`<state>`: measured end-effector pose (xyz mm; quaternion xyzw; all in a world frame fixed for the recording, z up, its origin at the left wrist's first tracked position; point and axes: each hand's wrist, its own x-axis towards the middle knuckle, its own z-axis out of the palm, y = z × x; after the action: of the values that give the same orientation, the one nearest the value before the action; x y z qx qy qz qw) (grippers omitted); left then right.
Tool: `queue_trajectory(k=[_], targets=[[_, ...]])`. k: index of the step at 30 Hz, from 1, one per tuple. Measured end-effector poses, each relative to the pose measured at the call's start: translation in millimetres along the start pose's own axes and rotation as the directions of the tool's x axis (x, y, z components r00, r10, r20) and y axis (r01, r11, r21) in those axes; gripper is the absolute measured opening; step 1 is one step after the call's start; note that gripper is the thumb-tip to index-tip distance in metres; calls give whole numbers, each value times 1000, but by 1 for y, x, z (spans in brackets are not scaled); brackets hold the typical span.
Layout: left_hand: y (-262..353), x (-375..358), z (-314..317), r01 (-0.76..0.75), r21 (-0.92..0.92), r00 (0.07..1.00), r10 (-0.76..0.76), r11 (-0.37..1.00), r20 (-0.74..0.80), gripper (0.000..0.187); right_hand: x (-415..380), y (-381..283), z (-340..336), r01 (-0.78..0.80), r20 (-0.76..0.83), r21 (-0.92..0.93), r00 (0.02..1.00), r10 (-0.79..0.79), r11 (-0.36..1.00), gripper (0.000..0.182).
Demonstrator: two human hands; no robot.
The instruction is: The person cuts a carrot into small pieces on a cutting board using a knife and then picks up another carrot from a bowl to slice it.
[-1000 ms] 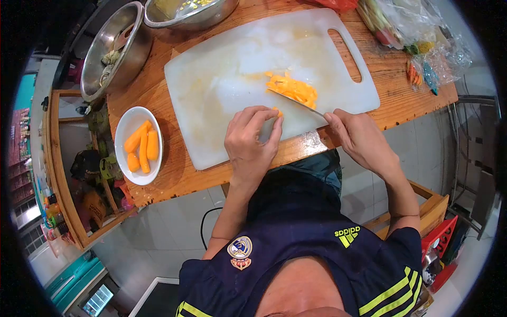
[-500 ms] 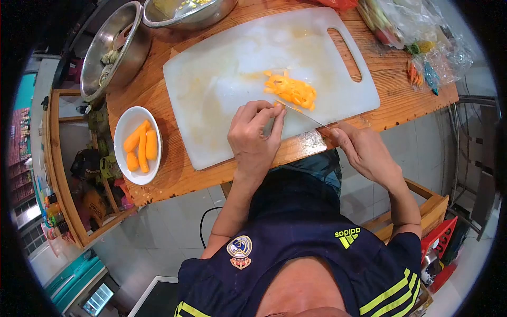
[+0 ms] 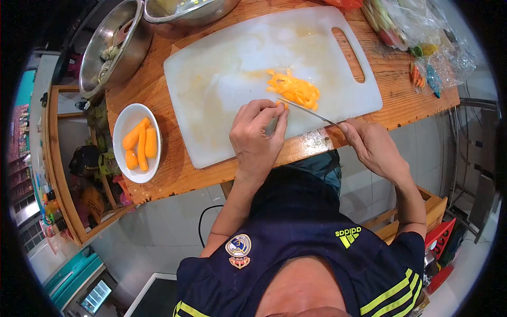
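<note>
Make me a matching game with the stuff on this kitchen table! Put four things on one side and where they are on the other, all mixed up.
Things:
1. knife
2. whole carrots
3. carrot slices
4. metal bowl

Places:
A. in the white dish
B. piled on the white cutting board
C. held in the right hand
D. at the table's far left corner, beyond the dish

Pairs: 1-C, 2-A, 3-B, 4-D

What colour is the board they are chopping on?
White, a bit stained; the cutting board shows best in the head view.
</note>
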<state>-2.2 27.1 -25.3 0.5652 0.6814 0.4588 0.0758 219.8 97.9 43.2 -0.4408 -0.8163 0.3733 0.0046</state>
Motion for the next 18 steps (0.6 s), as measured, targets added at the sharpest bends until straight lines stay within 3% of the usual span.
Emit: queue_trajectory(k=[18], targets=[[-1, -2, 2, 7, -37, 1000, -8, 999, -25, 13, 8, -2, -11, 7, 76, -65, 997, -3, 998, 41]])
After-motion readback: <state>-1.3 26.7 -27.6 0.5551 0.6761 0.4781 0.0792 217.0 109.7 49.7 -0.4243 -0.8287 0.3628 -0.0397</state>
